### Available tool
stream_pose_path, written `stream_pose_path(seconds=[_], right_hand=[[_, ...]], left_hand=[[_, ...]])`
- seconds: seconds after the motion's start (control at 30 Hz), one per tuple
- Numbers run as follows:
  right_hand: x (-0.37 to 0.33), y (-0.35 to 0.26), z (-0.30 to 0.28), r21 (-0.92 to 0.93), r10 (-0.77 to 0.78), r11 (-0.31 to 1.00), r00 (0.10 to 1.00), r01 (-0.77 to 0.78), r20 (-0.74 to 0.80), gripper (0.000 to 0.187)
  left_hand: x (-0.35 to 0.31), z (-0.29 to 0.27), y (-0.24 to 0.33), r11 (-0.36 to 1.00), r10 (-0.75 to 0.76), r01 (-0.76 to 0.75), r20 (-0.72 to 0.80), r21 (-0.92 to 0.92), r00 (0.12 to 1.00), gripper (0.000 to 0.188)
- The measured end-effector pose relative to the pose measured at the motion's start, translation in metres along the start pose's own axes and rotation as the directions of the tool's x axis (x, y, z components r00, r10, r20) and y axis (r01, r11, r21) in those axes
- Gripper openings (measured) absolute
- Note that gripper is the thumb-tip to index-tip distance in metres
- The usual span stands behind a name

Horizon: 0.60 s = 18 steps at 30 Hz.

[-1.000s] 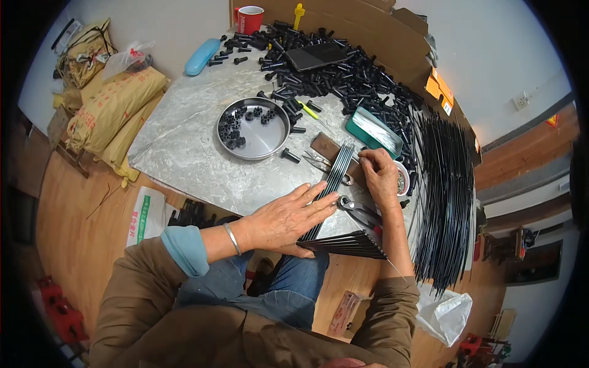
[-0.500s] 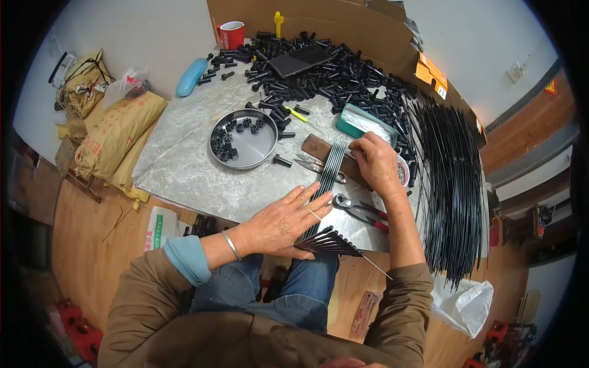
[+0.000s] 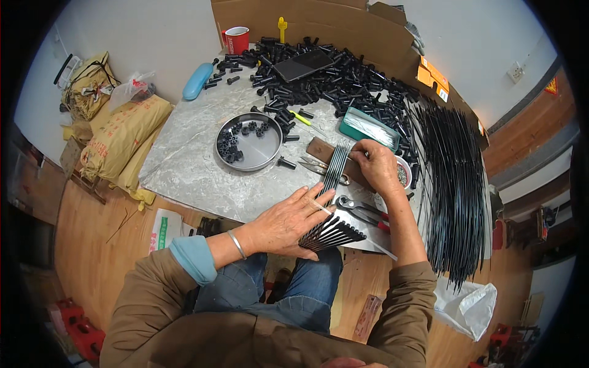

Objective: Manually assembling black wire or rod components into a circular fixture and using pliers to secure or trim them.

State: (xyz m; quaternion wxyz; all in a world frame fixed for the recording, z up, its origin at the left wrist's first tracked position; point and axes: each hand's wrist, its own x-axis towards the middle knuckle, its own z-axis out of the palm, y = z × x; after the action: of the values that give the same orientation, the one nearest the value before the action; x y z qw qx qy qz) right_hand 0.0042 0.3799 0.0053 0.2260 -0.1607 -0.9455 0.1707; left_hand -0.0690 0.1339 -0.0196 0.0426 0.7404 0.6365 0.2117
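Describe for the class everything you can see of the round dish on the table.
The dish is round, shallow and silver-grey, with a low wall, and looks like metal. It sits flat, open side up, on the grey table. Small black pieces lie in it, mostly toward its left and far sides; its right side is bare. Black bolts lie near its far edge; whether they touch it is unclear. The left hand and right hand are clear of it.
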Motion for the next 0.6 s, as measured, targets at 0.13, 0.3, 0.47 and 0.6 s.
stream_pose_path(seconds=[0.13,0.3,0.47,0.6], right_hand=[[-0.001,-0.001,0.009,0.051,0.233,0.971,0.972,-0.234,0.031,0.018],[-0.003,-0.004,0.006,0.055,0.278,0.958,0.960,-0.280,0.040,0.018],[-0.002,0.009,0.013,0.155,0.091,0.984,0.996,-0.090,-0.002,0.011],[0.001,0.004,0.011,0.085,0.056,0.995,0.998,-0.052,-0.037,0.010]], left_hand=[[0.001,0.000,-0.001,0.999,-0.014,0.013,-0.008,-0.034,1.000,0.097],[0.001,0.000,-0.002,0.999,-0.015,0.015,-0.011,-0.042,1.000,0.096],[0.002,0.002,-0.004,0.998,-0.007,0.006,-0.013,-0.058,1.000,0.096],[0.000,0.000,-0.003,0.999,-0.015,0.014,-0.008,-0.047,1.000,0.097]])
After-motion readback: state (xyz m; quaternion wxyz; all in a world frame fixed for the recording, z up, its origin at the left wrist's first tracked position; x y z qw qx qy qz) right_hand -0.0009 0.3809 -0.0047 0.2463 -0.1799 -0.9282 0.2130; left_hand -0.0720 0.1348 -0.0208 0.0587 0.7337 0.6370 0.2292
